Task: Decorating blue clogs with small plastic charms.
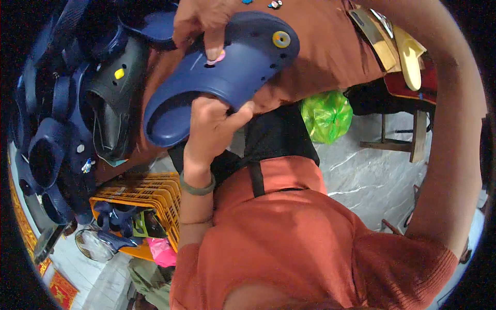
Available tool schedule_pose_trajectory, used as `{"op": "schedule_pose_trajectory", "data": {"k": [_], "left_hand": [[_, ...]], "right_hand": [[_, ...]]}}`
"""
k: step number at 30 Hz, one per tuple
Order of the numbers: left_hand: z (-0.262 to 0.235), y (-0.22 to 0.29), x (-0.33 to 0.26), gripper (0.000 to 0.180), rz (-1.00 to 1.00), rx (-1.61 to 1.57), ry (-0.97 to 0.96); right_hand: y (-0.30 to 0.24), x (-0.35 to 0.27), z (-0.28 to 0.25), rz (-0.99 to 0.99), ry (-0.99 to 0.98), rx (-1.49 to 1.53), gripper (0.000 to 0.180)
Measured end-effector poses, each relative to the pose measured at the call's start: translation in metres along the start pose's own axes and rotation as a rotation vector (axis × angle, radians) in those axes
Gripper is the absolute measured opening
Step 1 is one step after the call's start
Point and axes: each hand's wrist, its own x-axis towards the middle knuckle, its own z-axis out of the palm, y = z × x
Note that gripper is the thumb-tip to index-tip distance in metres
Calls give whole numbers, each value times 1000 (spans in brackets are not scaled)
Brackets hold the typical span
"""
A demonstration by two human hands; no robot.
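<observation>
A dark blue foam clog (232, 62) lies tilted over the cloth-covered surface at my lap. My left hand (209, 121) reaches into its foot opening, the fingers hidden inside and the thumb along the outer rim. From above comes my right hand (204, 23), fingers curled, one digit pressing on a small pink shoe charm (219, 56) at a hole in the clog's upper. A round yellow and grey charm (281, 39) sits near the toe. To the left, a black clog (116, 98) carries a yellow charm (119, 74).
Several blue clogs (49, 150) are piled at the far left. An orange plastic crate (139, 186) with straps and packets stands below them. A green plastic bag (328, 116) and a wooden stool (413, 134) are to the right. A pale yellow sole-shaped piece (409, 59) lies at the upper right.
</observation>
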Motion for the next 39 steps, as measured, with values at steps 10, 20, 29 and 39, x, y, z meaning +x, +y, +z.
{"op": "schedule_pose_trajectory", "data": {"k": [10, 20, 29, 39], "left_hand": [[14, 1, 6, 28, -87, -208, 98], [3, -5, 0, 49, -177, -652, 43], [-2, -5, 1, 48, -151, -458, 18], [-4, -5, 1, 41, -55, -196, 57]], "right_hand": [[-20, -16, 25, -132, 323, -4, 53], [11, -16, 54, -162, 703, 102, 13], [-17, 1, 59, -221, 684, -137, 15], [-28, 8, 50, -12, 518, -362, 43]]}}
